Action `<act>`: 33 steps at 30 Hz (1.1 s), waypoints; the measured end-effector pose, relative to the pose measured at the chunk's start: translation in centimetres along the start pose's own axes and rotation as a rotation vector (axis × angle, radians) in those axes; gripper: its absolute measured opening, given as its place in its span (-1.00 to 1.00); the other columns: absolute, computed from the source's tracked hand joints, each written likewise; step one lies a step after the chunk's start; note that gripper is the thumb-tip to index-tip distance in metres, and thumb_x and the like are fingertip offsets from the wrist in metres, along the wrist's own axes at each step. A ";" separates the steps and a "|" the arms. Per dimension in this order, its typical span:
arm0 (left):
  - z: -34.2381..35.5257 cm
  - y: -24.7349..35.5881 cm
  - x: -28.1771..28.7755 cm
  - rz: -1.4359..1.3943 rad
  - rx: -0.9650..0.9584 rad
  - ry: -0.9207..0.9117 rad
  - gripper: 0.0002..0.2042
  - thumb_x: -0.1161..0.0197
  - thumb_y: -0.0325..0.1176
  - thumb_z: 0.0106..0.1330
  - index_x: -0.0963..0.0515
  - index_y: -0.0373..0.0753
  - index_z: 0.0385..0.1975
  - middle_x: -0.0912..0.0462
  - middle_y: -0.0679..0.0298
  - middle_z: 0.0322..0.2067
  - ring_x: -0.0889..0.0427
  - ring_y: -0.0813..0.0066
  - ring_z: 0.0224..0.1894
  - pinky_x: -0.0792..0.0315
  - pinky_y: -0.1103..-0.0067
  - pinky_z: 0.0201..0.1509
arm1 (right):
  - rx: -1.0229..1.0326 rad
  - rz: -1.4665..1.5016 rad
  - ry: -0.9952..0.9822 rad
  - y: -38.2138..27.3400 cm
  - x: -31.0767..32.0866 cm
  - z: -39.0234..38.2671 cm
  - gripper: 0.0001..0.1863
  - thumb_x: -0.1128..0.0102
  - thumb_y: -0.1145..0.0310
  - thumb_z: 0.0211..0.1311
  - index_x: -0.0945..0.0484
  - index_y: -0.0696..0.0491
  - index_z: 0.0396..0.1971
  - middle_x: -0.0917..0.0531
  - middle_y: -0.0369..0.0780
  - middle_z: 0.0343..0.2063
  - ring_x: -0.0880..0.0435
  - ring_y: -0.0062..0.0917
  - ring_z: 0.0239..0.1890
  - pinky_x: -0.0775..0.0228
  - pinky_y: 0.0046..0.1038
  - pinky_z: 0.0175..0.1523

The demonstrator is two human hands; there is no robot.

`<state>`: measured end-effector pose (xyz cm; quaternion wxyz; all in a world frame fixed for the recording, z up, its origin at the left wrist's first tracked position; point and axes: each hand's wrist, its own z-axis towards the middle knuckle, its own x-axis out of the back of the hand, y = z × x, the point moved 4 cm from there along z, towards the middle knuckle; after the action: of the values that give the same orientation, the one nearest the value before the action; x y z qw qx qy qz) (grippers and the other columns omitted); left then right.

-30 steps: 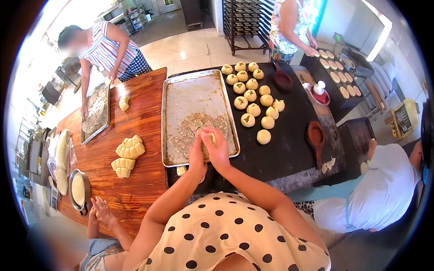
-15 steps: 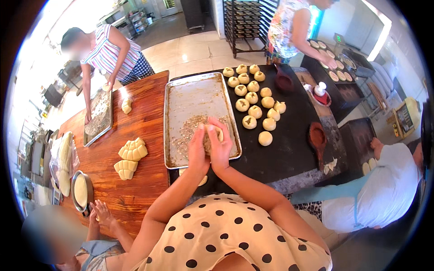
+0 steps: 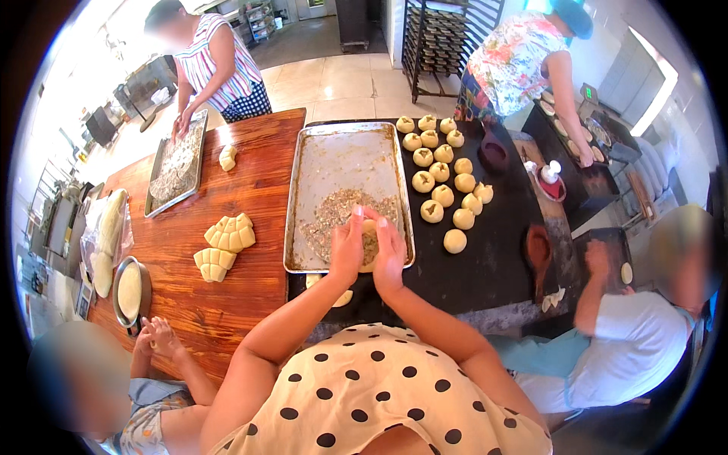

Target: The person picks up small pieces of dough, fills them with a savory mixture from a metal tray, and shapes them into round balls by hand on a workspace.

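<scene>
Both my hands are cupped around a dough round (image 3: 368, 256) over the near end of a metal tray (image 3: 343, 161). My left hand (image 3: 346, 244) presses on its left side, and my right hand (image 3: 390, 255) closes on its right, fingertips almost meeting above. A brownish crumbly patch shows on the face of the dough. Loose crumbly filling (image 3: 322, 222) lies heaped in the tray beneath and beside my hands. Pale dough pieces (image 3: 343, 299) sit by the tray's near edge, partly hidden under my left forearm.
Filled dough balls (image 3: 444, 196) stand in rows right of the tray on the black surface, with wooden ladles (image 3: 538, 254) beyond. Cut dough (image 3: 230, 233), a pan of dough (image 3: 130, 292) and another crumb tray (image 3: 178, 171) occupy the wooden table. Several co-workers surround the tables.
My hands still hold the dough round, its crumbly face now more visible between them. The view has shifted slightly. The co-worker at the far right has leaned and reached toward the flat rounds.
</scene>
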<state>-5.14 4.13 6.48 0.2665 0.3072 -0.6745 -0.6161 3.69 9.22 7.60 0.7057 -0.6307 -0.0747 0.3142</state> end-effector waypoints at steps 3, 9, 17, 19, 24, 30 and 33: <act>0.5 0.2 -0.4 0.371 -0.273 -0.006 -0.33 0.10 0.11 0.51 -0.60 -0.46 -0.54 -0.60 0.29 -0.66 -0.56 0.41 -0.57 -0.41 0.31 -0.42 | 0.074 -0.079 0.108 1.8 0.2 -0.3 -0.60 0.12 0.20 0.53 -0.58 0.19 0.01 -0.62 -0.21 -0.12 -0.53 -0.56 -0.06 -0.32 -0.52 0.13; 0.0 1.3 0.0 -0.567 0.137 -0.296 -0.52 0.06 0.04 0.52 -0.50 -0.27 0.08 -0.60 0.16 0.03 -0.59 0.41 0.03 -0.47 0.47 0.11 | -0.214 0.538 0.177 0.3 0.9 0.7 -0.60 0.06 0.22 0.50 -0.65 0.26 -0.23 -0.68 -0.17 -0.11 -0.54 -0.48 0.09 -0.26 -0.44 0.26; -2.9 -1.9 -0.3 -0.534 0.084 -0.008 -0.67 -0.07 -0.15 0.51 -0.61 -0.32 -0.13 -0.64 0.34 -0.27 -0.55 0.63 -0.27 -0.46 0.60 -0.24 | 0.142 -0.049 0.168 0.3 -1.5 -2.7 -0.82 -0.10 0.53 0.36 -0.61 0.20 -0.12 -0.65 -0.14 -0.03 -0.46 -0.37 0.25 -0.18 -0.35 0.37; -2.6 -1.4 0.0 -0.280 0.006 0.000 -0.62 -0.04 -0.11 0.52 -0.62 -0.34 -0.12 -0.65 0.31 -0.26 -0.56 0.60 -0.24 -0.47 0.58 -0.20 | 0.181 -0.065 0.175 0.2 -1.5 -2.5 -0.82 -0.10 0.52 0.36 -0.60 0.21 -0.11 -0.64 -0.13 -0.01 -0.48 -0.39 0.23 -0.22 -0.38 0.35; -2.0 1.1 0.1 -0.525 0.072 -0.068 -0.51 0.06 0.00 0.53 -0.50 -0.33 0.09 -0.62 0.20 -0.07 -0.59 0.47 -0.08 -0.48 0.49 0.01 | -0.131 0.380 0.263 0.3 -0.8 -0.1 -0.76 -0.12 0.46 0.38 -0.54 0.21 -0.03 -0.63 -0.16 -0.03 -0.53 -0.43 0.14 -0.31 -0.41 0.28; -3.0 1.9 -0.1 -0.873 0.201 -0.152 -0.49 0.00 0.07 0.48 -0.40 -0.26 0.14 -0.56 0.14 0.04 -0.56 0.31 0.10 -0.45 0.39 0.20 | -0.044 0.293 0.190 -2.6 -3.1 -2.0 -0.56 0.14 0.16 0.52 -0.42 0.20 0.14 -0.51 -0.16 0.12 -0.44 -0.45 0.18 -0.22 -0.39 0.31; -3.2 3.1 1.0 -0.931 0.264 -0.182 -0.51 -0.07 0.07 0.44 -0.43 -0.25 0.07 -0.58 0.17 -0.03 -0.59 0.33 0.05 -0.47 0.40 0.16 | 0.051 0.196 0.015 -2.5 -2.0 -1.5 -0.49 0.27 0.09 0.54 -0.46 0.19 0.13 -0.49 -0.13 0.15 -0.35 -0.39 0.28 -0.02 -0.36 0.42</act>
<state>-3.73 1.38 9.89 -0.1381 0.5521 -0.5585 -0.6035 3.75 6.91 10.26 0.6878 -0.6193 0.0009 0.3787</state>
